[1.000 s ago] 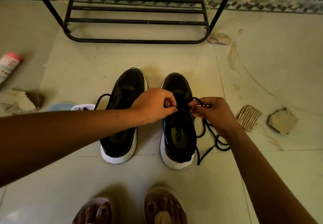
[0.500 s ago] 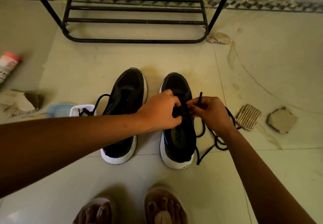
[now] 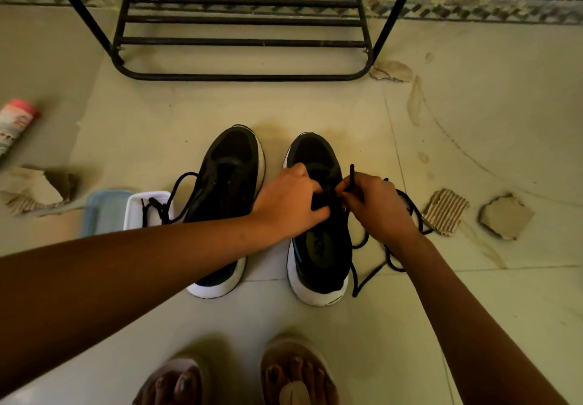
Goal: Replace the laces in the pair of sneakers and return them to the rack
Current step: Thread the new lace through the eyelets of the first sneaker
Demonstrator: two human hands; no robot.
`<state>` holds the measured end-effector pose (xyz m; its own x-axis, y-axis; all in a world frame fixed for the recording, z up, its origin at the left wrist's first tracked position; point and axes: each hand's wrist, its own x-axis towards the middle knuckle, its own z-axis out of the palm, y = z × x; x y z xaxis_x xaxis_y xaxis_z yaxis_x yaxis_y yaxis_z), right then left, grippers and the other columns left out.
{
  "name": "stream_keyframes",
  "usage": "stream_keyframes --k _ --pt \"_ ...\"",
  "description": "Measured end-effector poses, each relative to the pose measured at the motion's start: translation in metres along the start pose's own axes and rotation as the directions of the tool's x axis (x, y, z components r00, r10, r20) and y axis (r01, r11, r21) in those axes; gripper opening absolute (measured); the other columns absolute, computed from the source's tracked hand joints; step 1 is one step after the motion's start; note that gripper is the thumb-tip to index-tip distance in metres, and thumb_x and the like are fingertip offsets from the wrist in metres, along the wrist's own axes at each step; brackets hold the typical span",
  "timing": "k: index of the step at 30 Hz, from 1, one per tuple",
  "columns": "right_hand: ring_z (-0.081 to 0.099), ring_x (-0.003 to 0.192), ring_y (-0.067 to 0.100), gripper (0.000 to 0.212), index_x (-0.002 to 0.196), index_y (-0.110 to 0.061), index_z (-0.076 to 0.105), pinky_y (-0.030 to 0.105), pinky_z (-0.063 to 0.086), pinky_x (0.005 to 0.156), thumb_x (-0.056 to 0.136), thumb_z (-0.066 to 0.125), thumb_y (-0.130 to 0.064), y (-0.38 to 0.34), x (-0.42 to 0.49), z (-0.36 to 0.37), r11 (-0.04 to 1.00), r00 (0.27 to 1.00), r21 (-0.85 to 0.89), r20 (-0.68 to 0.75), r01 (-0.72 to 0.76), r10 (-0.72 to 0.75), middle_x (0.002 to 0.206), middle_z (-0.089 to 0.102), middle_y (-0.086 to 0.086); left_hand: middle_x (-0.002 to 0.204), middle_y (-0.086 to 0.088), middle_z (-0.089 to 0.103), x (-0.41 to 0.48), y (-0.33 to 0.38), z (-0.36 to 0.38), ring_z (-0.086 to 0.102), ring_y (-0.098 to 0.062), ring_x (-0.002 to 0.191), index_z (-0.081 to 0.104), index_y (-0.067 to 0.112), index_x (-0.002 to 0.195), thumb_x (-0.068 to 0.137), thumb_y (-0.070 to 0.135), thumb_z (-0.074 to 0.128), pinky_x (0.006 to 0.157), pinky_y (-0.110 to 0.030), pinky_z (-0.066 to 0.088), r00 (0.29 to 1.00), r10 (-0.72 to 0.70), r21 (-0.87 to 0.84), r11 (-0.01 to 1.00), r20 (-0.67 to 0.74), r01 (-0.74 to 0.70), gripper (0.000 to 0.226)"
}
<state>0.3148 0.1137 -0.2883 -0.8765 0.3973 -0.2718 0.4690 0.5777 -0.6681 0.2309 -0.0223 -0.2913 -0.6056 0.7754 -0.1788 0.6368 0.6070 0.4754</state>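
- Right sneaker [image 3: 315,155]: on the floor [image 3: 189,104] before the rack [image 3: 243,76], just beside the left sneaker [image 3: 227,183], toes toward the rack.
- Left hand [image 3: 290,202]: fingers curled on the right sneaker's upper at the eyelets, holding it.
- Right hand [image 3: 378,205]: pinches the lace [image 3: 351,175] just below its tip, tip upright. The remainder lies in loose loops on the floor at the sneaker's right side.
- Step, as judged: feeding the tip into an eyelet.
- Method: keep the upper pinned steady, grip close to the tip, and enter the hole squarely. Draw slack through without twist and keep the loops clear of the wrist.
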Motion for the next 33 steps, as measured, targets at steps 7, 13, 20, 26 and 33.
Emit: stream_keyframes --k 7,13,20,26,33 --pt "0.057 0.078 0.019 0.016 0.101 -0.005 0.066 0.014 0.041 0.063 0.093 0.054 -0.010 -0.001 0.004 0.003 0.973 0.994 -0.203 -0.012 0.107 -0.112 0.091 0.059 0.008 0.103 -0.001 0.047 -0.004 -0.003 0.012 0.049 -0.017 0.102 0.066 0.023 0.117 0.081 0.037 0.065 0.084 -0.026 0.043 0.990 -0.132 -0.288 0.951 -0.046 0.114 0.039" --pt "0.057 0.080 0.033 0.018 0.107 -0.002 0.061 0.030 0.039 0.064 0.094 0.050 -0.006 -0.014 0.006 0.001 0.849 0.972 -0.479 0.047 0.224 -0.230 0.092 0.045 0.009 0.110 -0.004 0.052 -0.002 -0.001 0.013 0.053 -0.017 0.103 0.068 0.028 0.111 0.081 0.032 0.066 0.084 -0.023 0.042 0.980 -0.194 -0.386 0.908 -0.037 0.165 0.030" --pt "0.058 0.087 0.032 0.020 0.112 -0.005 0.060 0.028 0.039 0.069 0.095 0.047 -0.007 -0.024 0.009 0.000 0.805 0.981 -0.562 0.091 0.191 -0.170 0.093 0.043 0.008 0.098 0.006 0.057 -0.002 0.004 0.009 0.056 -0.012 0.097 0.069 0.021 0.110 0.085 0.021 0.064 0.072 -0.009 0.039 0.975 -0.216 -0.442 0.881 -0.058 0.169 0.026" --pt "0.058 0.084 0.023 0.014 0.095 -0.003 0.062 0.032 0.049 0.079 0.093 0.051 -0.010 -0.015 0.022 0.009 0.956 0.993 -0.267 0.029 0.120 -0.117 0.091 0.057 0.008 0.082 0.009 0.048 -0.002 0.006 0.008 0.056 -0.012 0.088 0.071 0.021 0.106 0.084 0.023 0.064 0.072 -0.021 0.043 0.970 -0.234 -0.425 0.886 -0.064 0.185 0.023" --pt "0.062 0.066 0.002 0.015 0.084 -0.018 0.065 0.017 0.050 0.061 0.090 0.059 -0.006 0.011 0.003 0.018 0.760 0.977 0.635 -0.042 -0.136 0.210 0.078 0.066 0.002 0.103 0.001 0.050 0.000 0.001 0.016 0.055 -0.016 0.099 0.068 0.025 0.111 0.083 0.029 0.066 0.080 -0.019 0.038 0.962 -0.271 -0.440 0.868 -0.027 0.232 0.028"
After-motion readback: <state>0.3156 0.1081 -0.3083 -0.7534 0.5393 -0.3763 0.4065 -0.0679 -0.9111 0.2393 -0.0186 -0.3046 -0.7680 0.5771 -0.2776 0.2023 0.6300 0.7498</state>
